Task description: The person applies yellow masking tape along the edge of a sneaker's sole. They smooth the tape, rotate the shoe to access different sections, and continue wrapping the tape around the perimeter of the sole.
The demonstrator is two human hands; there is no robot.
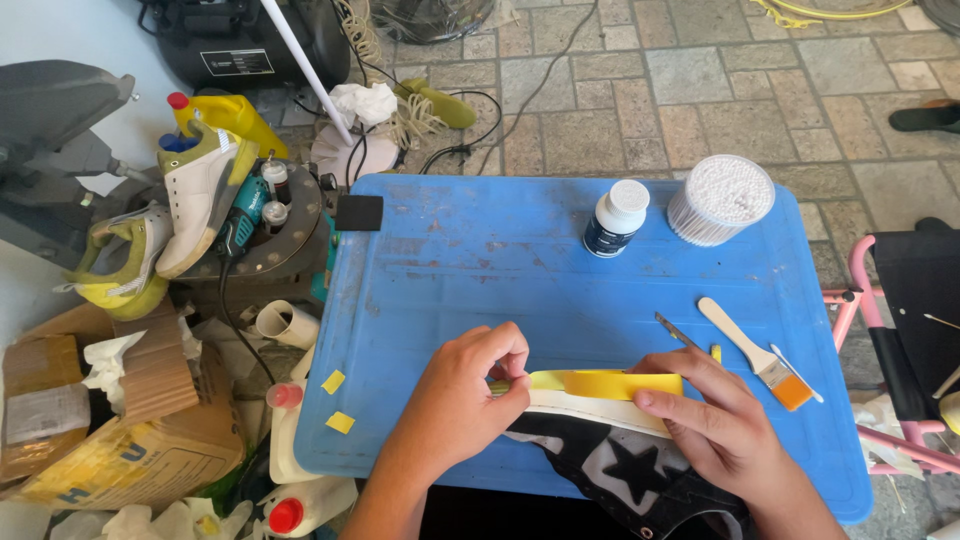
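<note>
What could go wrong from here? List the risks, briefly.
1. The left hand pinches the end of the yellow tape along the shoe sole; a loose grip could let it crease or stick crooked.
2. The right hand lies close to the metal tool; it might get nicked.
3. The brush could get knocked off the blue table.

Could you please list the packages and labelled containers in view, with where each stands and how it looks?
Small bottle: back of the blue table, white with dark label.
Cotton swab tub: beside the small bottle, round, clear, white swabs.
Yellow bottle: left of the table, red cap.
Cardboard box: floor at left, brown and yellow, torn.
Black machine label: top left, pale rectangle.
</note>
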